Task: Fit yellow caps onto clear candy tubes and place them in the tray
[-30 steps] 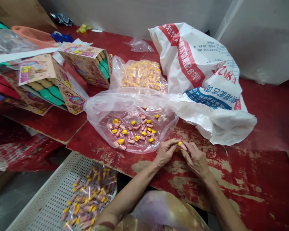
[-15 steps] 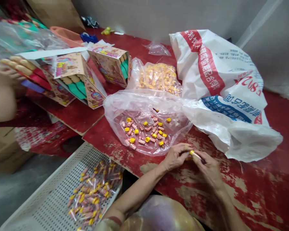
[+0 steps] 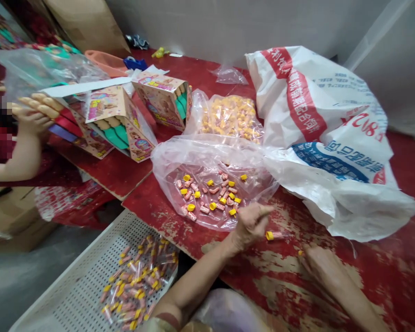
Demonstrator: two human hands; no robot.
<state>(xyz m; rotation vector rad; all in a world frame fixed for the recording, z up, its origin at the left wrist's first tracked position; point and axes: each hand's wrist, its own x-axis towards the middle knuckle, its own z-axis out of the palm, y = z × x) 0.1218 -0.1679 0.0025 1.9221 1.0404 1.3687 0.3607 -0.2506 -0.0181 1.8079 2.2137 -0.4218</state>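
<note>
My left hand (image 3: pixel 251 223) is over the right edge of the clear plastic bag (image 3: pixel 166 159), index finger stretched to the right and the other fingers curled, with nothing visible in it. Just below it is a small clear tube with a yellow cap (image 3: pixel 270 235), its far end blurred. Lower right, my right hand (image 3: pixel 320 263) is smeared by motion, its fingers closed; a small yellow piece (image 3: pixel 300 253) shows at the fingertips. On the clear bag lie several loose yellow caps (image 3: pixel 212 206) and small pink-speckled pieces (image 3: pixel 204 209).
A bag of yellow caps (image 3: pixel 228 113) lies behind. A white woven sack (image 3: pixel 335 106) stands on the right. Capped tubes (image 3: pixel 134 281) fill part of a white perforated crate (image 3: pixel 69 281) at lower left. Beyond it, a co-worker's hand (image 3: pixel 34 122) touches printed boxes (image 3: pixel 107 110).
My hands have parted: the right has moved down and right, the left slightly left. The capped tube between them is now apart from both hands. The view has shifted slightly.
</note>
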